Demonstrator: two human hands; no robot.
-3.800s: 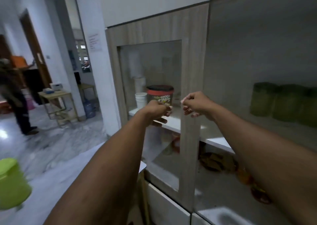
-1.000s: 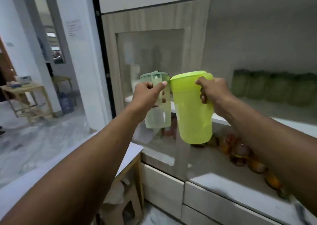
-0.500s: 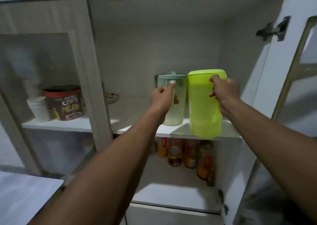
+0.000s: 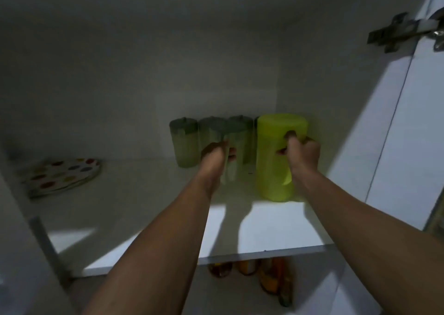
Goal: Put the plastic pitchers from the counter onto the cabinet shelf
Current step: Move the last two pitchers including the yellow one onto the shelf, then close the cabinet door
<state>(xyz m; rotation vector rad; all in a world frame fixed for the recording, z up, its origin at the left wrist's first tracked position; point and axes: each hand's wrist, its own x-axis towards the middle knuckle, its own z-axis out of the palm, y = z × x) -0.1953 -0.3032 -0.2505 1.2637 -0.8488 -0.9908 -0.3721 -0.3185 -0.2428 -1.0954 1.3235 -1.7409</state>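
Both arms reach deep into the open cabinet. My right hand [image 4: 301,155] grips the handle of a bright lime-green pitcher [image 4: 274,161], which stands upright on the white shelf [image 4: 153,218] near the right wall. My left hand [image 4: 215,155] is closed on a pale translucent green pitcher [image 4: 236,141] with a darker lid, just left of the lime one. Two more pale green pitchers [image 4: 185,144] stand in a row at the back, left of it. Whether the pale pitcher's base rests on the shelf is hidden by my left hand.
A stack of polka-dot plates [image 4: 60,175] lies at the shelf's left. The cabinet door [image 4: 396,146] hangs open on the right, its hinge [image 4: 398,34] above. Jars and bottles [image 4: 269,278] stand on the lower shelf beneath. A wooden divider post [image 4: 48,247] rises at the left front.
Both hands have carried the pitchers from in front of the shelf edge deep into the cabinet. The lime pitcher now stands on the shelf beside the row at the back.
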